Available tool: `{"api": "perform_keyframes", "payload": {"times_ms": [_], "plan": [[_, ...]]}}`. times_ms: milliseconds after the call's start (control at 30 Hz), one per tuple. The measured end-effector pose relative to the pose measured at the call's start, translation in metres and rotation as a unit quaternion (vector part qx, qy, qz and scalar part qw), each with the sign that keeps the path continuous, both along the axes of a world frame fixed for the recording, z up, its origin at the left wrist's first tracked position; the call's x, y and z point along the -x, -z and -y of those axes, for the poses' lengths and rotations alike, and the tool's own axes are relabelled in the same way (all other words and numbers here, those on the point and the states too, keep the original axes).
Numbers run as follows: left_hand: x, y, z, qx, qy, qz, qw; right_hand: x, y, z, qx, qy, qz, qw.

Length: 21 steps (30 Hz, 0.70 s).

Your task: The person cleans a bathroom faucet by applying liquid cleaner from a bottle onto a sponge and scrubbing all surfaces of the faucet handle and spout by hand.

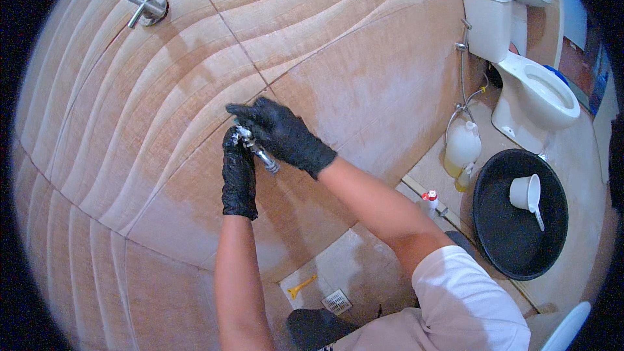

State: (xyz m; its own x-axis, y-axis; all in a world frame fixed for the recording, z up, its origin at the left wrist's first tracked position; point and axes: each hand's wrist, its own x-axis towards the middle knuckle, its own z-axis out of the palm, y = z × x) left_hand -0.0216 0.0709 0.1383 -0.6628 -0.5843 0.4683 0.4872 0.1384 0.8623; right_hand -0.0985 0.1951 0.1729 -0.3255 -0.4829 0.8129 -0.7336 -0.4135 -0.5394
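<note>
Both my hands wear black gloves and meet at a chrome faucet (262, 155) in front of the tiled wall. My left hand (239, 172) is upright beside the faucet, its fingers closed around the upper end. From the right, my right hand (279, 131) reaches over that same end. Its index finger points left while the other fingers curl in at the metal. A white patch shows on the faucet between the hands; whether it is tape or foam, I cannot tell. The faucet's lower end sticks out below the right hand. My fingers hide where it meets the wall.
A cross-handled valve (148, 6) juts from the wall, upper left. Below lie a yellow wrench (302, 286) and a floor drain (337, 301). At right are a black basin (520, 247) holding a white dipper (525, 192), a jug (463, 146), a small red-capped bottle (429, 201) and a toilet (536, 101).
</note>
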Motion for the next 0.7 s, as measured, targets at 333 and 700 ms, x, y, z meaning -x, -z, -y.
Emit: {"api": "perform_keyframes", "payload": {"times_ms": [333, 700], "plan": [[0.002, -0.011, 0.004, 0.030, 0.053, -0.009, 0.998, 0.009, 0.016, -0.001, 0.046, -0.222, 0.135, 0.964], [-0.006, -0.021, -0.022, 0.043, 0.047, 0.010, 0.998, -0.006, 0.037, 0.005, 0.146, -0.226, 0.203, 0.941]]}}
